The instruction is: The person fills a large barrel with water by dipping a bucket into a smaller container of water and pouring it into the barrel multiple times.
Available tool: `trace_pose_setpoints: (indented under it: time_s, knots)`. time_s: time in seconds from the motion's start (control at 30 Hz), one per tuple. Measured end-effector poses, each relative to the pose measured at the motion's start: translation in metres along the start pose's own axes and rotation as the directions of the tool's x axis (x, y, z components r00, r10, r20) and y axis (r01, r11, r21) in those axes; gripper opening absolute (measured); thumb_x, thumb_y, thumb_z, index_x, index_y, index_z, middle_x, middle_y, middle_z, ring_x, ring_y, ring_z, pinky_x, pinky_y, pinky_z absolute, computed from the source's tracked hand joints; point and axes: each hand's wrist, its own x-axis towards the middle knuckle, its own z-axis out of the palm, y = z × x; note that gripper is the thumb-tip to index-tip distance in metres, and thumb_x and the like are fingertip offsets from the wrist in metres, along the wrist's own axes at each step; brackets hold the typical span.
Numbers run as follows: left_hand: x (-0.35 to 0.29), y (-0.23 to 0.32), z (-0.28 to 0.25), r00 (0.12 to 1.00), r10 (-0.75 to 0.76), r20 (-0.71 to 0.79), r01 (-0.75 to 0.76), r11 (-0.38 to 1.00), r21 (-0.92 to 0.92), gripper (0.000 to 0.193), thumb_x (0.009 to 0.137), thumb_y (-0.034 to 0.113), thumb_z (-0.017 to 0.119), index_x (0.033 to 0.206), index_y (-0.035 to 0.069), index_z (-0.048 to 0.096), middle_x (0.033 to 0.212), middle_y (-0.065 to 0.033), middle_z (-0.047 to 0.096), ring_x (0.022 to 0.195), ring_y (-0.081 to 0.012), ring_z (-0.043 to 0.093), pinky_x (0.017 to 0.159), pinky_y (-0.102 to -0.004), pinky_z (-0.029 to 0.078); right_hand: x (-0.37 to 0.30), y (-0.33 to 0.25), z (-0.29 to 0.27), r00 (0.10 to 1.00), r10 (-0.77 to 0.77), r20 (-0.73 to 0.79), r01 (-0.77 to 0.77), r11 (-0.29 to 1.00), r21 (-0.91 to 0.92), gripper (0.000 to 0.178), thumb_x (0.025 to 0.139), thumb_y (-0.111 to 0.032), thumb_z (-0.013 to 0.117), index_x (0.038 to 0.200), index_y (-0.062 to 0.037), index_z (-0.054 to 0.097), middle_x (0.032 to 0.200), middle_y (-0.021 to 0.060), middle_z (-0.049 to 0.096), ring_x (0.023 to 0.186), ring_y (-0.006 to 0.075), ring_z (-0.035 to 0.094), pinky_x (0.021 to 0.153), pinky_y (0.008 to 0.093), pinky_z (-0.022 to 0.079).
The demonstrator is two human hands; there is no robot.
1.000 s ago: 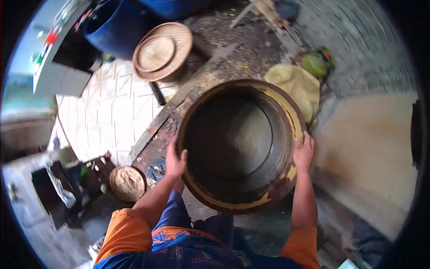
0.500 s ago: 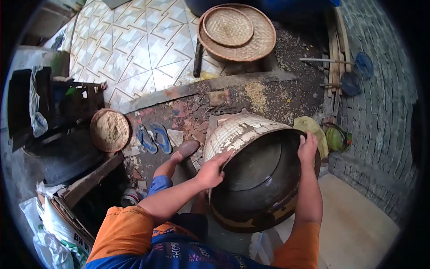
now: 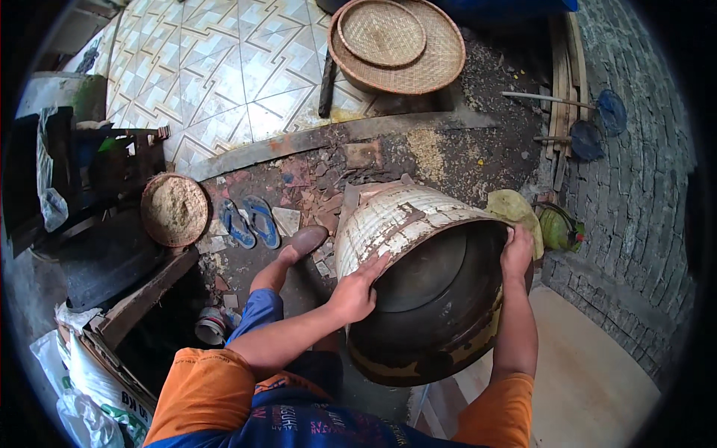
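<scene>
Left hand (image 3: 353, 297), right hand (image 3: 516, 255): two rim pinches on one tub (image 3: 427, 282), two sandals (image 3: 263, 222)

Pinkish lettering (image 3: 326, 428) on blue/orng shirt (image 3: 299, 414); dk print (image 3: 137, 403) on wht sack (image 3: 93, 377), btm L.

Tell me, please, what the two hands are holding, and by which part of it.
A large, tilted round vessel, by its rim: left hand on the left side, right hand on the right.
</scene>
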Motion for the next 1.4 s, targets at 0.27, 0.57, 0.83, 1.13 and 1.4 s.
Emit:
trace_pose_setpoints:
  time_s: [0.27,0.57,0.83,1.13,1.4]
  knots:
    - [0.004,0.006,0.004,0.990,-0.031,-0.139,0.036,0.999,0.033,0.052,0.084,0.012,0.059,0.133,0.008,0.042,0.124,-0.0247,0.052,0.114,-0.0411,0.051,0.095,-0.0421,0.044,-0.030,0.012,0.009,0.986,0.165,-0.001,-0.164,0.984,0.062,0.052,0.090,-0.028,0.054,0.136,-0.0100,0.040,0.135,0.0223,0.041,0.127,0.0383,0.036,0.104,0.0547,0.026]
    - [0.063,0.026,0.018,0.973,0.113,-0.201,-0.088,0.988,0.129,0.037,0.097,0.025,0.041,0.126,0.004,0.051,0.120,-0.0228,0.055,0.115,-0.0373,0.051,0.099,-0.0405,0.039,-0.279,0.143,0.037,0.621,0.776,0.109,-0.780,0.598,0.185,0.049,0.093,-0.032,0.048,0.134,-0.0064,0.043,0.125,0.0240,0.051,0.116,0.0405,0.047,0.099,0.0455,0.035]
    - [0.073,-0.010,0.018,0.972,0.032,-0.235,0.040,0.954,0.298,0.046,0.100,0.033,0.034,0.121,-0.003,0.053,0.114,-0.0210,0.060,0.110,-0.0325,0.056,0.095,-0.0374,0.041,-0.357,0.103,0.057,0.517,0.844,0.141,-0.708,0.329,0.625,0.047,0.097,-0.022,0.038,0.142,-0.0145,0.031,0.132,0.0193,0.049,0.118,0.0363,0.050,0.095,0.0407,0.041]
    - [0.082,-0.009,0.013,0.976,-0.011,-0.218,0.055,0.979,0.196,0.054,0.100,0.040,0.027,0.107,-0.005,0.055,0.096,-0.0175,0.061,0.092,-0.0257,0.056,0.083,-0.0371,0.042,-0.363,0.107,0.060,0.499,0.856,0.136,-0.731,0.331,0.597,0.055,0.095,-0.013,0.041,0.145,-0.0296,0.024,0.117,0.0228,0.057,0.101,0.0403,0.058,0.082,0.0445,0.047]
    - [0.088,-0.008,0.013,0.979,-0.092,-0.184,0.099,0.995,0.028,0.052,0.100,0.042,0.029,0.112,-0.002,0.054,0.101,-0.0122,0.059,0.093,-0.0220,0.053,0.083,-0.0343,0.041,-0.397,0.088,0.061,0.374,0.860,0.348,-0.807,0.117,0.579,0.045,0.096,-0.018,0.041,0.140,-0.0205,0.033,0.115,0.0200,0.060,0.105,0.0385,0.058,0.090,0.0431,0.044]
